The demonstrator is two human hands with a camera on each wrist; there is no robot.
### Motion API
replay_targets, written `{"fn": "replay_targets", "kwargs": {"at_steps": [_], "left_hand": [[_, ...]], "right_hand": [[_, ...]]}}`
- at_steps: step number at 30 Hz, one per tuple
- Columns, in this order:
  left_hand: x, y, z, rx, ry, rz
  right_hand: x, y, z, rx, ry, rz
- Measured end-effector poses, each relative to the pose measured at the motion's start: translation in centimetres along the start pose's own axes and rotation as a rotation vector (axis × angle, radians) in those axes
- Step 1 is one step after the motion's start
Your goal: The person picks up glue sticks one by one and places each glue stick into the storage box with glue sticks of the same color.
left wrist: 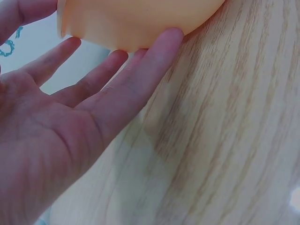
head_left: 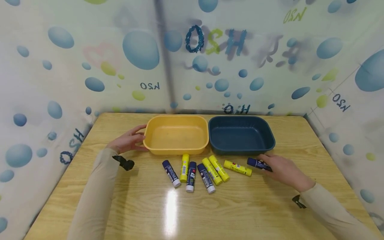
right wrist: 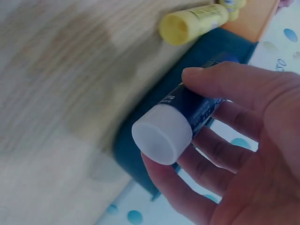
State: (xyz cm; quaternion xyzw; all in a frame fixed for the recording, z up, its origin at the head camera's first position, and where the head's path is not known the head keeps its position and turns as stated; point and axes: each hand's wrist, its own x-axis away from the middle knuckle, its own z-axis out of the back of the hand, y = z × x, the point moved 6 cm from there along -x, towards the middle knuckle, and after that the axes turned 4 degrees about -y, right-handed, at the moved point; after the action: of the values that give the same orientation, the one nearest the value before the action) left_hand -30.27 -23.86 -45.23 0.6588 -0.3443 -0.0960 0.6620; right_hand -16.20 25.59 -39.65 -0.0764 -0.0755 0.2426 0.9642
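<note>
My left hand (head_left: 128, 140) rests at the left end of a yellow-orange plastic bin (head_left: 177, 151). In the left wrist view its straight, spread fingers touch the bin's side wall (left wrist: 126, 21). On the right, my right hand (head_left: 285, 171) holds a dark blue glue stick (head_left: 255, 163) just in front of the dark teal bin (head_left: 242, 152). The right wrist view shows thumb and fingers around the glue stick's blue body, its white end (right wrist: 161, 136) pointing out of the grasp. Left of that hand, a yellow glue stick (head_left: 238, 168) lies on the table.
Both bins stand side by side, with nothing inside them. Before them lie more yellow glue sticks (head_left: 184, 168) and several dark blue glue sticks (head_left: 191, 176) with white ends. The wooden table (head_left: 234, 213) meets a wall covering (head_left: 186, 73) printed with blue bubbles behind.
</note>
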Motion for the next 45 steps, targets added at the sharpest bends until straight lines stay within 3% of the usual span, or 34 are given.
{"fn": "replay_targets", "kwargs": {"at_steps": [8,20,35,45], "left_hand": [[0.0,0.2,-0.2,-0.006,-0.005,-0.004],[-0.2,0.2,-0.5,-0.017,0.006,0.010],[-0.2,0.0,-0.4,-0.007,0.015,0.018],[-0.4,-0.1,-0.3,-0.004,0.015,0.019]], "right_hand": [[-0.2,-1.7,1.9,0.030,0.044,0.078],[-1.5,-2.9,3.7,0.045,0.035,0.118],[-5.2,-2.7,5.4,0.060,-0.007,0.115],[-8.1,-1.9,5.3,0.015,-0.109,0.074]]}}
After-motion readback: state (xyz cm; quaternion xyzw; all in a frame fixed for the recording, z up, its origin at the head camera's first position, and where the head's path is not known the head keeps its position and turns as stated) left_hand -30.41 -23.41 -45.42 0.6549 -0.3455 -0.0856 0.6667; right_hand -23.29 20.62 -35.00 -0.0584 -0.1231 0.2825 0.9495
